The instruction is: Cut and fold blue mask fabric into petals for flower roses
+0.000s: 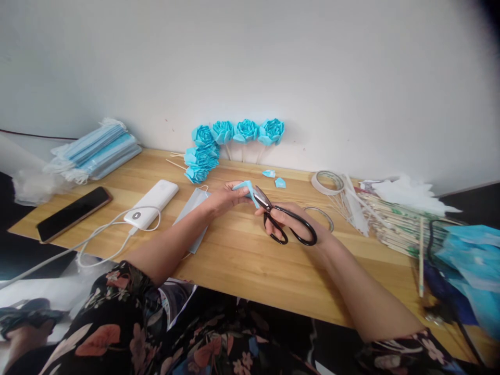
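My left hand (230, 200) pinches a small folded piece of light blue fabric (245, 186) above the middle of the table. In my right hand (294, 212) is a pair of scissors (287, 221) with black handles, its metal blades against the right edge of the fabric. Two cut blue scraps (280, 183) lie on the wood just beyond. Under my left forearm rests a blue face mask (188, 204), partly covered. Several blue fabric flowers on sticks (246, 130) lean on the wall or lie at the back.
On the left of the wooden table (242, 276) are stacked face masks (97, 151), a phone (74, 213) and a white power bank (152, 202) with its cable. Tape rolls (327, 182), bundled sticks (394, 224), white sheets (414, 194) and blue fabric (471, 260) occupy the right.
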Demonstrator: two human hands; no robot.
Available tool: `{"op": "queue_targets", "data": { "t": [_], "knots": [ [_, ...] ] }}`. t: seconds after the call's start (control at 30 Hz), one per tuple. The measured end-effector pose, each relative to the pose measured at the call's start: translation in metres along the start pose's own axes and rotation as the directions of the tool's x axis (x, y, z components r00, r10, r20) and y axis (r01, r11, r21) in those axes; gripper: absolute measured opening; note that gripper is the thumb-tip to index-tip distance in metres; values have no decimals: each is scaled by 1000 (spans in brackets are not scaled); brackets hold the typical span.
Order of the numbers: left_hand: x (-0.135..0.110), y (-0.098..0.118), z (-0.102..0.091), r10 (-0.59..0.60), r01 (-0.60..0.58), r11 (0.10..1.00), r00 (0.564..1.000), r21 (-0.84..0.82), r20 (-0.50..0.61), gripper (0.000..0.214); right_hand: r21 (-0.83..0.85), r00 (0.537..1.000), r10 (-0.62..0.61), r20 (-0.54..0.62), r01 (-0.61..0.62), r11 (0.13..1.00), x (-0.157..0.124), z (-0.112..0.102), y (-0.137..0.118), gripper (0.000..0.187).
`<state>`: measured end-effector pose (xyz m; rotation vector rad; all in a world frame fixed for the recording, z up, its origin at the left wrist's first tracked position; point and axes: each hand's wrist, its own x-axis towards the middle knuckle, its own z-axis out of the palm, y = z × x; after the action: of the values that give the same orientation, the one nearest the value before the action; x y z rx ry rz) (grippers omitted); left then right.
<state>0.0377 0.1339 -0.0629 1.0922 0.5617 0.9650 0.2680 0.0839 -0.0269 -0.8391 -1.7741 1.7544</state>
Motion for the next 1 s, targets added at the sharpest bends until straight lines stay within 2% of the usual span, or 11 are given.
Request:
{"op": "queue_targets", "data": {
  "t": [0.3, 0.5, 0.87, 1.0],
  "knots": [
    [1, -1, 0, 18, -18, 1000, 1000, -8, -13, 36, -3, 998, -35, -54, 35, 999, 1, 0, 0, 53],
    [2, -2, -1, 11, -12, 1000, 999, -7, -47, 40, 21, 1000, -10, -14, 10, 1000, 3, 0, 3, 57],
    [2, 0, -2, 32, -40, 998, 990, -57, -134, 41, 39, 1000, 14, -16, -14, 999, 3, 1, 2, 55],
    [1, -1, -3, 13, -22, 997, 993, -76, -113, 39, 22, 1000, 8, 2, -8, 1000, 4, 2, 5, 55]
  ]
}}
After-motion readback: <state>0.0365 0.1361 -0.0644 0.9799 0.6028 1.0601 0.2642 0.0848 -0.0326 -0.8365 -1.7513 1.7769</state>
